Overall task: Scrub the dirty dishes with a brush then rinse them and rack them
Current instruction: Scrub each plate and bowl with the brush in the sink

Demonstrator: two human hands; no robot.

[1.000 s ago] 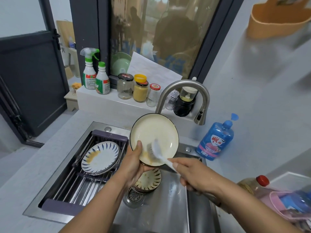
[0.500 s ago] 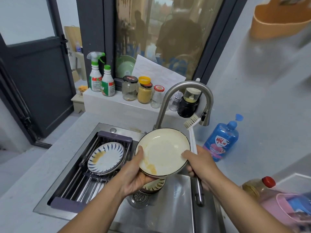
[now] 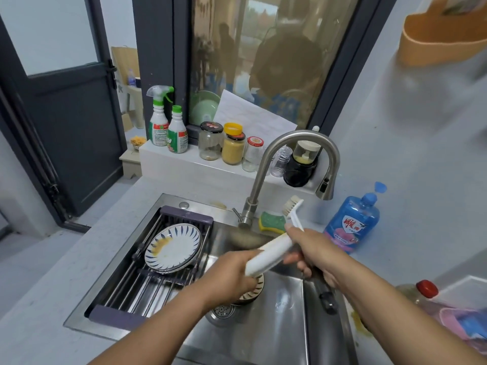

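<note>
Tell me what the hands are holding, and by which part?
The left hand grips the plate by its rim; the right hand holds the brush by its handle.

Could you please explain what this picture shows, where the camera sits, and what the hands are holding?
There is no machine here: a person washes dishes by hand. The single camera is worn on the head, looking forward and down, so both forearms reach in from below. The left hand grips a pale plate, tilted nearly edge-on and blurred. The right hand holds a white brush, bristles up. Below is a steel sink with stacked plates near the drain. A rack across the sink carries a blue-patterned plate with yellow residue.
</note>
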